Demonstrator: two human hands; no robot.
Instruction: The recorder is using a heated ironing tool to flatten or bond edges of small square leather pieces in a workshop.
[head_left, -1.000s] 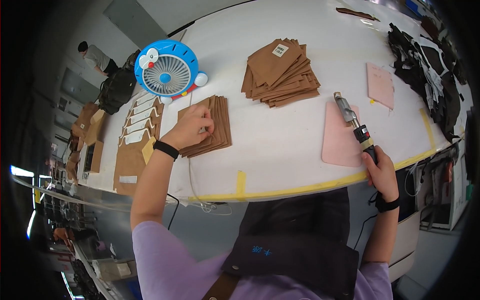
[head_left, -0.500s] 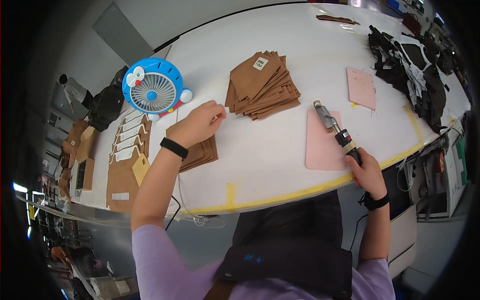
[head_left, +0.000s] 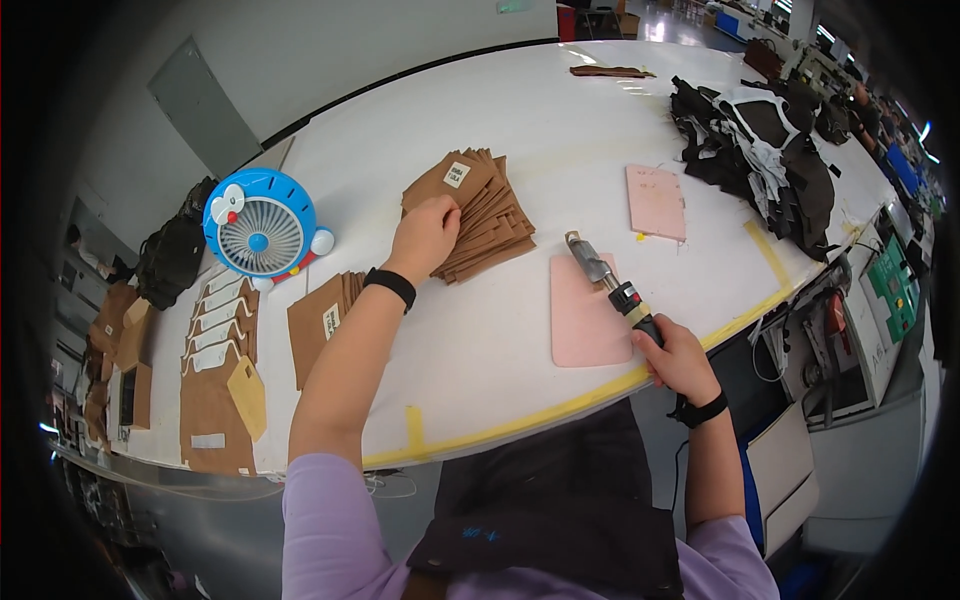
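Note:
My left hand (head_left: 428, 238) is at the front edge of a fanned stack of brown flat pieces (head_left: 490, 225), fingers curled closed on the edge of the labelled top piece (head_left: 440, 184); the fingertips are partly hidden. In my right hand (head_left: 677, 358) is a black-handled tool (head_left: 628, 299) with a silver metal head (head_left: 592, 266). The head is over a pink board (head_left: 572, 325) by the table's front edge. A smaller stack of labelled brown pieces (head_left: 312, 325) lies left of my left forearm.
A blue toy-shaped fan (head_left: 258, 240) stands at the left, behind brown panels with white strips (head_left: 215, 325) and a yellow card (head_left: 246, 398). Another pink board (head_left: 656, 203) and a heap of black and white material (head_left: 765, 150) are at the right. Yellow tape (head_left: 520, 423) lines the table edge.
My left hand has moved right from beside the smaller stack to the larger one. My right hand still holds the tool over the pink board. The whole view has shifted.

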